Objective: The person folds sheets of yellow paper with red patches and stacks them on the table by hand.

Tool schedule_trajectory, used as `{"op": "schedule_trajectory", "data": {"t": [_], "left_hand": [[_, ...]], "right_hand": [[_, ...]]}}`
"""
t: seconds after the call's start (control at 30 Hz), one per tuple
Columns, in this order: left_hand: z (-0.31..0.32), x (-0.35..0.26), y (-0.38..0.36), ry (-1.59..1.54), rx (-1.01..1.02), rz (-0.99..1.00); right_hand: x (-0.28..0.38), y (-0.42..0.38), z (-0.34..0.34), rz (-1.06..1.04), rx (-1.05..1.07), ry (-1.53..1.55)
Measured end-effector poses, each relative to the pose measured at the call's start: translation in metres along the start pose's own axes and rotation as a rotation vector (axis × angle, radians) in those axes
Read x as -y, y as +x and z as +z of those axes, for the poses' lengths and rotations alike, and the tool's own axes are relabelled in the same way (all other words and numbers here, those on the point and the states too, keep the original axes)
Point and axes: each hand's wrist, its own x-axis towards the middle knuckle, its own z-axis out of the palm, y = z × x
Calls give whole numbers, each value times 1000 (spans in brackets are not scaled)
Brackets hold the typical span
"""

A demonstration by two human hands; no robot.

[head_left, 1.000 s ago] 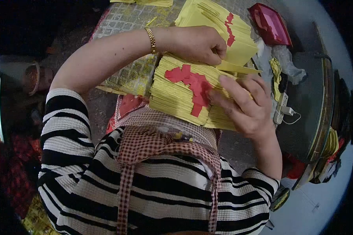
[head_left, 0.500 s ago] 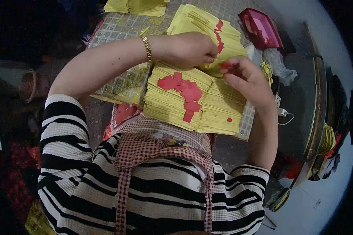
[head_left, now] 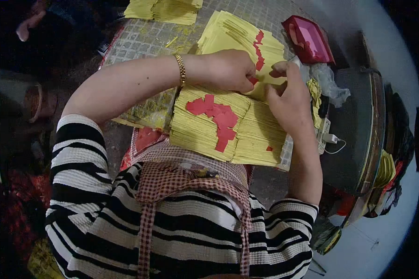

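Note:
My left hand [head_left: 232, 69], with a gold bracelet on its wrist, is closed at the near edge of the far stack of yellow paper [head_left: 233, 35]. A small red paper piece [head_left: 253, 80] shows at its fingertips, pressed against a yellow sheet. Just to the right, my right hand [head_left: 291, 95] is raised with thumb and fingers apart and nothing visible between them. Below both hands lies a thick near stack of yellow paper [head_left: 205, 128], with overlapping red paper pieces [head_left: 222, 116] on top. A line of red pieces [head_left: 259, 49] crosses the far stack.
A pink-red box [head_left: 309, 37] stands at the table's back right, beside a clear plastic bag [head_left: 330, 83]. Another yellow paper pile [head_left: 165, 10] lies at the back left. A power strip with a white plug [head_left: 329, 138] is right of the table. Another person's hand [head_left: 30, 23] shows upper left.
The red piece that was in my right fingers is now at my left fingertips. My right hand has opened. My left hand has come slightly nearer. Another person's hand has appeared at upper left.

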Motion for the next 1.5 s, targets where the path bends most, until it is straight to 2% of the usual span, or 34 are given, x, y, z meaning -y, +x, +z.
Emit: {"op": "schedule_trajectory", "data": {"t": [0.07, 0.2, 0.4, 0.53, 0.57, 0.7, 0.73, 0.87, 0.93, 1.03, 1.07, 1.2, 1.23, 1.37, 1.4, 1.5], "left_hand": [[2, 2, 0, -17, 4, -11], [17, 15, 3, -381, -277, 110], [9, 10, -4, -282, -134, 129], [1, -2, -8, -82, -3, 30], [0, -2, -6, -80, -3, 29], [-6, 0, 6, 148, -51, 94], [-5, 4, 9, 149, -50, 95], [6, 30, 17, 272, -478, 358], [7, 29, 11, 230, -514, 395], [3, 22, 0, 109, -641, 509], [1, 22, -4, 109, -639, 510], [-10, 19, -19, 24, -89, 162], [-13, 17, -20, 22, -90, 162], [-20, 10, -11, 64, 33, -60], [-18, 10, -8, 59, 38, -61], [-7, 15, -3, 73, -45, 187]], "right_hand": [[-5, -2, 1, -37, -84, 102], [-8, -3, 2, 65, 82, 120], [-7, -8, 3, 145, 78, 252], [-13, -13, 9, -103, -61, 245], [-13, -13, 7, -104, -62, 246], [-7, -14, -8, -580, -49, -139], [-10, -14, -9, -579, -49, -139], [-21, -11, -9, -417, 385, -110], [2, 1, -22, 46, 482, 31], [-9, 14, -7, 138, 359, 152], [-9, 14, -7, 139, 359, 153], [-5, 12, -6, 91, 175, 110], [-6, 11, -6, 91, 176, 108], [-16, 3, -6, 10, 260, 304], [-17, 4, -7, 15, 264, 306], [-18, 13, -5, 72, 195, 273]]}}
